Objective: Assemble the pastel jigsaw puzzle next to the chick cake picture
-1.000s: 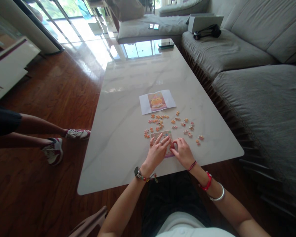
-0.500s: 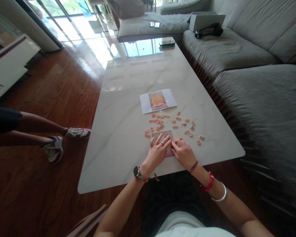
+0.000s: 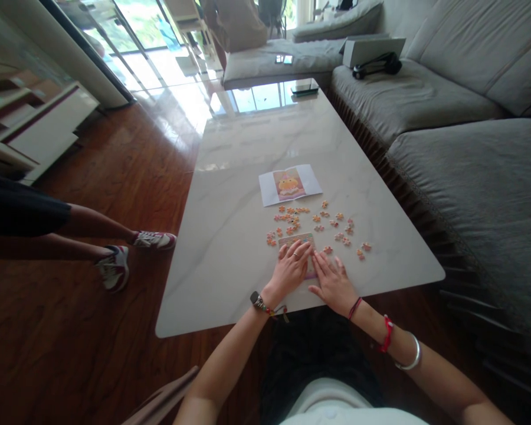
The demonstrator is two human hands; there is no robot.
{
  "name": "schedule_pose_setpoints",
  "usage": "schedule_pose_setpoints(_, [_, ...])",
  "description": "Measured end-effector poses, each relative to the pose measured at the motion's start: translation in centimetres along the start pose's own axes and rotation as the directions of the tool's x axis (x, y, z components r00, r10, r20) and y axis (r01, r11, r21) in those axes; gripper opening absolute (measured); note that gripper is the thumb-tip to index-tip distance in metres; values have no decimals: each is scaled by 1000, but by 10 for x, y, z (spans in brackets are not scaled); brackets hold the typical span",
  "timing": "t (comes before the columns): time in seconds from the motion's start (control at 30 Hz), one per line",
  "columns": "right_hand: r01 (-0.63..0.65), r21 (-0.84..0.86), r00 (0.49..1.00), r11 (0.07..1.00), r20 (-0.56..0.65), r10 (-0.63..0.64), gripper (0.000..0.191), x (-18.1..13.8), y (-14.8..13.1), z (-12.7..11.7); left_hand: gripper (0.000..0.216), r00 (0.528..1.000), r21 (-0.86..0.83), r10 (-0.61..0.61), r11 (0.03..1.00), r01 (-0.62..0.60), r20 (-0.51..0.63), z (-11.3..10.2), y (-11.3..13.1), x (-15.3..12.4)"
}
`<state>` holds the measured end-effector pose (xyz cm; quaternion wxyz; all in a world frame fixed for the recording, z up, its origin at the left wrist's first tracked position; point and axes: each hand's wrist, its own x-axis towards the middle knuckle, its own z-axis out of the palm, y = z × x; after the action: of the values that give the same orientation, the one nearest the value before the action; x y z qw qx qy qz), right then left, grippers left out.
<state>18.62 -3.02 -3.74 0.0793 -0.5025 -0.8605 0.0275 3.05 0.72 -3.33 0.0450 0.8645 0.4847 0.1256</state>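
My left hand (image 3: 289,271) lies flat with fingers spread on the partly built puzzle (image 3: 298,239), near the front edge of the pale marble table (image 3: 230,236). Right beside it my right hand (image 3: 335,281) also lies flat, fingers stretched out, its fingertips at the puzzle's right side. Neither hand holds anything. Several loose orange puzzle pieces (image 3: 318,221) are scattered just beyond the hands. Farther back lies a printed reference picture (image 3: 290,184) of an orange figure on white paper.
A grey sofa (image 3: 469,153) runs along the table's right side, with a white box and black headset (image 3: 374,59) on it. A phone (image 3: 304,90) lies at the table's far end. Another person's legs and sneakers (image 3: 115,265) stand on the wood floor at left.
My right hand has gone from a pinch at the puzzle's edge to lying flat with fingers stretched. The view has shifted slightly; my left hand stays on the puzzle.
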Motion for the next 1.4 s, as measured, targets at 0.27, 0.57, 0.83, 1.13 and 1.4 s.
schedule_pose_setpoints(0.27, [-37, 98, 997, 994, 69, 30, 61, -1, -1, 1, 42, 998, -88, -21, 996, 25, 55, 0, 2, 0])
schedule_pose_setpoints(0.57, [-68, 162, 996, 984, -44, 77, 58, 38, 17, -9, 48, 974, -517, -217, 827, 221, 70, -14, -21, 18])
schedule_pose_setpoints(0.83, [35, 7, 984, 999, 176, -36, 73, 52, 25, 9, 54, 974, 109, -221, 971, 214, 51, -7, -21, -11])
schedule_pose_setpoints(1.13, [-8, 170, 997, 985, 72, -4, 57, 64, 32, 6, 47, 950, -167, -306, 935, 312, 58, 0, -36, -8])
schedule_pose_setpoints(1.4, [-2, 347, 964, 938, -247, 94, 46, 68, 85, -20, 49, 886, -254, -438, 883, 394, -150, -39, -69, -15])
